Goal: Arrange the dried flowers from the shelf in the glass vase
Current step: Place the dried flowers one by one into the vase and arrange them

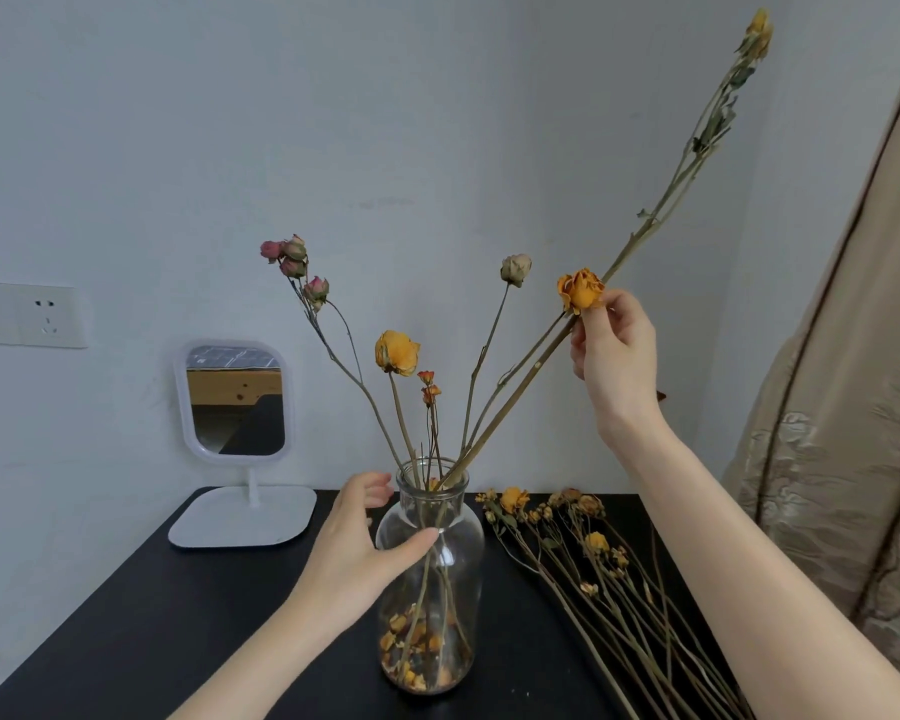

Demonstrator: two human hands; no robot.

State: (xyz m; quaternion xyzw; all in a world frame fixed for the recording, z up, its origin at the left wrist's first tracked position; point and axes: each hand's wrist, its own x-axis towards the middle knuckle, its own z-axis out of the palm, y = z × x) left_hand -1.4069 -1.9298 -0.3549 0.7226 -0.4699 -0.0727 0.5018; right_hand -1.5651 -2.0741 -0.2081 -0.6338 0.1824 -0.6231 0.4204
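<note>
A clear glass vase [429, 605] stands on the black table [178, 615], with loose dried petals at its bottom and several dried flower stems fanning out of its neck. My left hand [354, 548] wraps the vase's shoulder from the left, thumb across the glass. My right hand [611, 350] is raised to the right and pinches a stem just under a small orange dried rose [581, 289]. A long stem with a yellow bud [758, 33] runs from the vase past that hand to the upper right. A bunch of dried flowers [588, 553] lies on the table right of the vase.
A small white-framed mirror [234, 402] on a flat white base stands at the table's back left. Wall sockets [22, 314] sit on the left of the pale wall. A beige patterned curtain [842, 459] hangs at the right edge, close to my right arm.
</note>
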